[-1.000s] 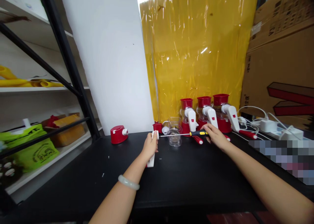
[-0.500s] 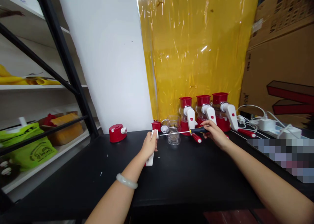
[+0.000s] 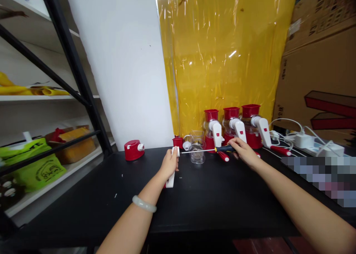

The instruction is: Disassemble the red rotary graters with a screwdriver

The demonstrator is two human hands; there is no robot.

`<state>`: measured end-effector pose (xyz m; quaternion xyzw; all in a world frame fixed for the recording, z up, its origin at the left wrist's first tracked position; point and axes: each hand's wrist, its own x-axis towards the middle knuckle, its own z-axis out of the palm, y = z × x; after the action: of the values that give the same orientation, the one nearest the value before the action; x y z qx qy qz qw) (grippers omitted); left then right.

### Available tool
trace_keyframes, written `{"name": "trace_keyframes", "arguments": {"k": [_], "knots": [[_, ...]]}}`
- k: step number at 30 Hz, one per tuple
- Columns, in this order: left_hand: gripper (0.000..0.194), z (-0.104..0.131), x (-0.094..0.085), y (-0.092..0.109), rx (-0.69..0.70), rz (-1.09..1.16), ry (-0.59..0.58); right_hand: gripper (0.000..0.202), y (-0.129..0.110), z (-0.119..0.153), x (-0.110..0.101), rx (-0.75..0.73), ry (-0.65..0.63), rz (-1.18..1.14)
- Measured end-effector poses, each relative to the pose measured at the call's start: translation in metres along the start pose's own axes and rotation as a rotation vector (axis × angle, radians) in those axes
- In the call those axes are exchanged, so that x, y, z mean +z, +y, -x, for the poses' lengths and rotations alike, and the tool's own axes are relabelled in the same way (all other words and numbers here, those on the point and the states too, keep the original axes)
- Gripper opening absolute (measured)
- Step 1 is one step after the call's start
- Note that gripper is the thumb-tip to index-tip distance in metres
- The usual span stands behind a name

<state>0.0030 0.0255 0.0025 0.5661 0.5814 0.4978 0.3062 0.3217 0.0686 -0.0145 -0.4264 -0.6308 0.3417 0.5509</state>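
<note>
My left hand [image 3: 170, 162] is closed around a white crank handle [image 3: 170, 180] with a bit of red at its lower end. In my right hand [image 3: 242, 150] is a screwdriver [image 3: 224, 149] with a dark and yellow grip, held level. Its metal shaft points left, and the tip reaches the upper end of the crank handle; the exact contact is too small to make out. Behind the shaft stands a clear plastic housing [image 3: 197, 157]. Beyond it are a small red part [image 3: 177, 142] and a grater drum [image 3: 188, 141].
Three assembled red and white rotary graters [image 3: 213, 128] stand at the back right. A red base [image 3: 134, 150] sits at the back left of the black table [image 3: 133, 205]. White chargers and cables [image 3: 304, 139] lie right, before a large cardboard box [image 3: 317, 72]. Shelving [image 3: 83, 146] borders the left.
Both hands keep almost the same place, with the screwdriver still at the crank handle. The fingers of my right hand have shifted slightly on the grip.
</note>
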Motion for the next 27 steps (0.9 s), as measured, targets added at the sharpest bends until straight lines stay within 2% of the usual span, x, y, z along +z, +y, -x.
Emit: {"name": "trace_keyframes", "arguments": {"k": [4,9,15,19,24,27], "knots": [[0.045,-0.002,0.000,0.000,-0.002,-0.001,0.017,0.044,0.001,-0.001,0.000,0.022,0.005,-0.074],[0.044,-0.003,0.001,-0.002,0.005,0.009,0.022,0.050,-0.011,0.003,0.002,0.073,0.028,-0.196],[0.043,-0.002,0.002,-0.003,0.010,0.000,-0.006,0.041,-0.017,0.005,0.001,0.064,0.034,-0.286],[0.045,-0.002,0.002,-0.001,0.023,0.005,0.005,0.034,-0.009,0.002,-0.002,0.064,0.030,-0.160],[0.044,-0.005,0.002,-0.003,-0.004,0.019,0.008,0.047,0.001,0.001,-0.004,0.035,-0.020,0.063],[0.044,-0.006,0.002,-0.004,-0.010,0.015,0.004,0.045,0.003,0.001,-0.003,0.038,-0.031,0.055]]}}
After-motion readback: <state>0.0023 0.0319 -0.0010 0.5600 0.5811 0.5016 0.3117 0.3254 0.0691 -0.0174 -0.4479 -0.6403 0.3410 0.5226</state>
